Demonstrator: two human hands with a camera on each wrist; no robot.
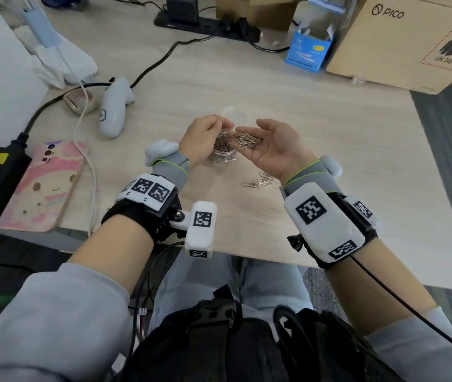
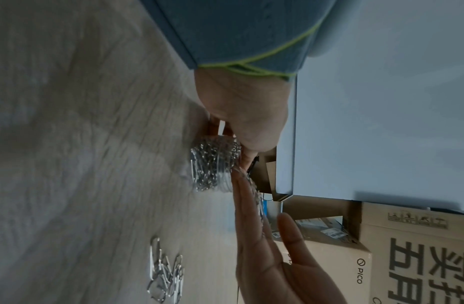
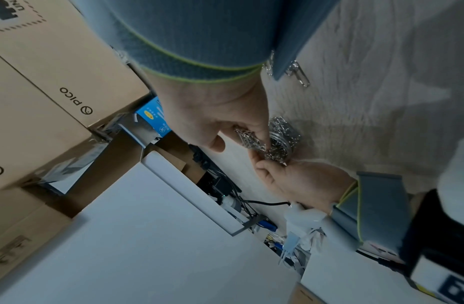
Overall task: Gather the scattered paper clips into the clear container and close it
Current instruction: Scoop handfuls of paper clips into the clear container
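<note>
From the head view, the gathering step is in hand: the right hand (image 1: pixel 270 148) lies palm up just right of the clear container (image 1: pixel 223 155), its fingers loosely apart, cradling a heap of paper clips (image 1: pixel 247 139). The left hand (image 1: pixel 205 136) hovers over the container's mouth, its fingers curled together, seemingly pinching clips. A round clear lid (image 1: pixel 233 113) lies just behind the container, and a few loose clips (image 1: pixel 259 181) remain on the table (image 1: pixel 329 161) near it, to its right.

The left wrist view shows the container standing on the table, packed nearly full of tangled silver wire, the cupped palm's edge touching its rim.

The right wrist view shows the heap sliding toward the mouth. Next, I judge, calls for tipping the palm without spilling.
</note>
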